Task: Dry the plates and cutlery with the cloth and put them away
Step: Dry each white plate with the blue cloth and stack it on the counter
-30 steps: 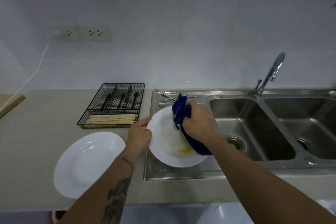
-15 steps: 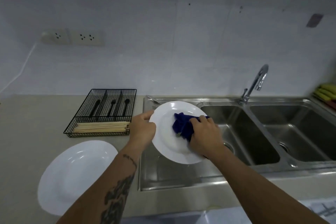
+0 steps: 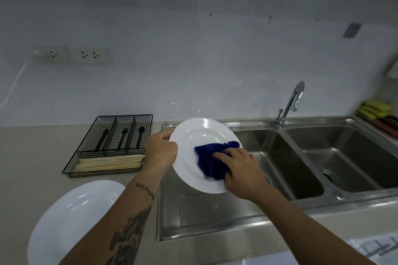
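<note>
Plate [image 3: 200, 133]: glossy white glaze. Cloth [image 3: 212, 162]: soft blue fabric. Sink [image 3: 215, 217]: brushed steel. Rack [image 3: 112, 146]: black wire mesh. Counter [image 3: 36, 157]: matt beige.

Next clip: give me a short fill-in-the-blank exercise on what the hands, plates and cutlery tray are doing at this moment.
1. The right hand presses a ____ cloth against the held plate.
2. The left hand grips that plate by its ____.
3. A second plate lies on the ____, in front of the wire tray.
4. The tray's front compartment holds ____.

Missing words: blue; rim; counter; chopsticks
</note>
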{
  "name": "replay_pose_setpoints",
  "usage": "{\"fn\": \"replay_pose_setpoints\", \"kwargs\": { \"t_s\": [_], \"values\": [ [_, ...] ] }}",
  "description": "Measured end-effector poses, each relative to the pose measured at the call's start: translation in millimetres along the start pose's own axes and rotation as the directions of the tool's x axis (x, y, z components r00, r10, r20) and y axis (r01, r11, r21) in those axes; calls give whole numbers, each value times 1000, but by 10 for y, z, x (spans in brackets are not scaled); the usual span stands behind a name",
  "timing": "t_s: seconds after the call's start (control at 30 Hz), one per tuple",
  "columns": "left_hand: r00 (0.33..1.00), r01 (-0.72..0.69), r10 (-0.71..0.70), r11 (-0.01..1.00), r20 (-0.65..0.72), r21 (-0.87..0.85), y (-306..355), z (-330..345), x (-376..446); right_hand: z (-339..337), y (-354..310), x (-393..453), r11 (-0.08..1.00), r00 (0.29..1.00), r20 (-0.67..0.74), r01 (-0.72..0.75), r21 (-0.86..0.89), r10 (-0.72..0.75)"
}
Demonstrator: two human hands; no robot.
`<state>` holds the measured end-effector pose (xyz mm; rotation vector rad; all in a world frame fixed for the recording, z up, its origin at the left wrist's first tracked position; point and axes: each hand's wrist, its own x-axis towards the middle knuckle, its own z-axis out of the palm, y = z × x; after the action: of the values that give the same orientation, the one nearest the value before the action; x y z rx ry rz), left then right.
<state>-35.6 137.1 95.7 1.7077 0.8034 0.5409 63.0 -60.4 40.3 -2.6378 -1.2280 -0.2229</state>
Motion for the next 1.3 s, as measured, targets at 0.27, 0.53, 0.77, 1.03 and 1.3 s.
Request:
{"fn": "replay_pose_setpoints", "kwargs": {
  "t_s": [0.27, 0.53, 0.77, 1.03, 1.3],
  "values": [
    [987, -110, 109, 994, 120, 3, 316, 277, -113, -113, -390, 522, 942, 946, -198, -201, 270, 258],
    [987, -159, 158, 986, 36, 42, 383, 85, 115, -121, -226, 219, 964, 985, -137, 134, 228, -104],
    [966, -260, 256, 945, 48, 198, 456, 126, 116, -679, -100, 660, 959, 868, -466, -36, 281, 169],
    [934, -341, 353, 924, -44, 175, 528, 161, 166, -592, -251, 744, 994, 940, -338, -5, 106, 41],
    [943, -291, 297, 955, -152, 61, 488, -104, 300, -365, 80, 509, 818, 939, -100, -232, 527, 330]
  ]
}}
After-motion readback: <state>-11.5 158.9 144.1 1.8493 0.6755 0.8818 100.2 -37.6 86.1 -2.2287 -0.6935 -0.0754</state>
